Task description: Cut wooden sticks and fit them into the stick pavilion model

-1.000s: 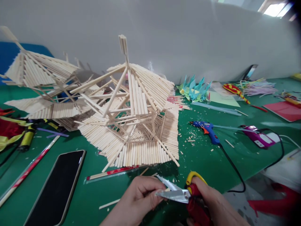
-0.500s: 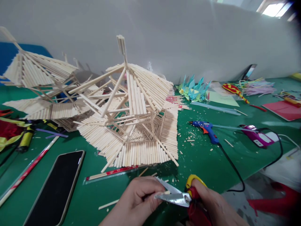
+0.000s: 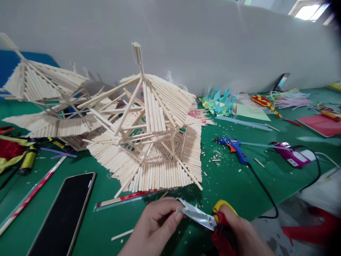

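My right hand (image 3: 239,233) grips the red and yellow handles of a pair of scissors (image 3: 198,216), blades pointing left and nearly closed. My left hand (image 3: 156,225) is pinched at the blade tips, fingers together on something too small to make out, perhaps a thin wooden stick. Both hands hover over the green table (image 3: 229,181) at its near edge. Just beyond them stands a pagoda-like model of wooden sticks (image 3: 149,138) with a spire on top.
A second stick model (image 3: 45,96) stands at the left. A black phone (image 3: 65,213) and red-wrapped stick packs (image 3: 125,197) lie at front left. A blue glue gun (image 3: 236,147) with black cord, a purple device (image 3: 291,154), paper cranes (image 3: 220,101) and craft scraps lie to the right.
The scissor blades have closed from open to nearly shut at my left fingertips. Both hands stayed in about the same place; the view shifted slightly.
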`<state>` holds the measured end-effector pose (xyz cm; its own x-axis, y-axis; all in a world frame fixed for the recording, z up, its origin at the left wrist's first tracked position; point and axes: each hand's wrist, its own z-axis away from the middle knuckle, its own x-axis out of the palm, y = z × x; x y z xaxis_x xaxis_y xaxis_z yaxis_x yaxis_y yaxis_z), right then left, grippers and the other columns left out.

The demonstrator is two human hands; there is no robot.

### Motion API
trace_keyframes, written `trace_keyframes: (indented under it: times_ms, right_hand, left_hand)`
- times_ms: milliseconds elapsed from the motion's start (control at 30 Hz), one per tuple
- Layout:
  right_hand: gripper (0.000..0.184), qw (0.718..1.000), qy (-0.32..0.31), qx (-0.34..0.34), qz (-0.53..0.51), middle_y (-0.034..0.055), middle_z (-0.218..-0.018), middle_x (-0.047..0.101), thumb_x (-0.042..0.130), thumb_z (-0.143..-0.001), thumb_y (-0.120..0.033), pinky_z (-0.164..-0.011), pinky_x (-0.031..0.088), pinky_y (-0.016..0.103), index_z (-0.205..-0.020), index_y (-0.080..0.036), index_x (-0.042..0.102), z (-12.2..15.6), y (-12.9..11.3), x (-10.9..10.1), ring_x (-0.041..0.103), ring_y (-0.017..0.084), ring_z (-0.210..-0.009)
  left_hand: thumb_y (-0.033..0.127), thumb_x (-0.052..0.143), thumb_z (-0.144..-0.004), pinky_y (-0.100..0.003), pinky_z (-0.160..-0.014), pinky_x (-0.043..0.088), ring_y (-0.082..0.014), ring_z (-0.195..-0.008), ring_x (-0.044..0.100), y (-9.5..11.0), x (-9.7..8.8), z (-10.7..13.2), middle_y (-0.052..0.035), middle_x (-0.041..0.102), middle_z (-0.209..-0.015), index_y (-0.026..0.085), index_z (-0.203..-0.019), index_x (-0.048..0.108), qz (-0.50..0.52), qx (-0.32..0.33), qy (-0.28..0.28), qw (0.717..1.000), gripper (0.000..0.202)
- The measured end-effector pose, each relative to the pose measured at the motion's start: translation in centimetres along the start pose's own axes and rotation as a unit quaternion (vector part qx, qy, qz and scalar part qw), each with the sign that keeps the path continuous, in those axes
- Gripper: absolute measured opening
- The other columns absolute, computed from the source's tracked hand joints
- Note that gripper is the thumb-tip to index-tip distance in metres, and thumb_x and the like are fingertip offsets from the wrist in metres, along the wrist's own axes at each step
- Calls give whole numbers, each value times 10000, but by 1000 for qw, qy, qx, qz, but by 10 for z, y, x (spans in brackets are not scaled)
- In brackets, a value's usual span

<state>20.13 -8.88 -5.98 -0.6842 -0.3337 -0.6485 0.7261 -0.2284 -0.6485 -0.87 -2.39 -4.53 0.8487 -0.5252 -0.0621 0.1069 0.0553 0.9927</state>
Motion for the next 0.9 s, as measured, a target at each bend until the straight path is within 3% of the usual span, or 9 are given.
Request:
trace_keyframes:
  times_ms: [133,233,433,600,733,900]
  right_hand:
    - [165,1000,-11,-1,-4,-21,-651,590,546,-624,-199,-486,364,190,-711,-226,409,-3,-6,-2,499,109,-549]
    - [144,1000,4,-18,0,-15,-648,573,542,-645,-204,-497,384,191,-710,-225,416,-4,-11,-3,517,117,-563]
    - [236,999,0,-49,-21,21,-768,599,588,-631,-246,-606,433,245,-825,-207,460,-2,-14,1,549,155,-668]
    - [242,999,-30,-31,-22,19,-766,578,563,-600,-191,-618,422,265,-794,-209,420,-5,-23,-2,541,162,-669]
    - [282,999,-18,-25,-9,24,-760,581,572,-578,-179,-633,420,282,-815,-205,421,-7,-24,1,556,178,-673]
    - [165,1000,-16,-21,-16,14,-725,612,529,-651,-173,-569,404,237,-793,-208,451,-10,-11,11,567,154,-632]
  left_hand:
    - [299,506,-822,-196,-465,326,-100,-500,422,-6,4,-1,18,520,-544,169,-623,613,31,-7,15,999,260]
    - [267,516,-817,-190,-456,327,-96,-490,418,-7,1,0,30,496,-527,172,-639,623,21,15,38,999,229]
    - [120,526,-780,-171,-451,362,-94,-499,461,-5,-2,6,30,547,-577,200,-674,647,-48,79,77,993,180]
    - [43,514,-759,-169,-572,440,-109,-614,591,-9,3,9,29,657,-701,243,-816,649,-96,134,98,981,248]
    - [40,490,-761,-179,-580,451,-124,-613,604,-10,4,7,15,642,-681,224,-838,613,-175,193,106,960,234]
    - [47,464,-780,-203,-567,461,-136,-612,590,-12,5,9,-1,605,-685,212,-841,579,-241,208,94,943,210]
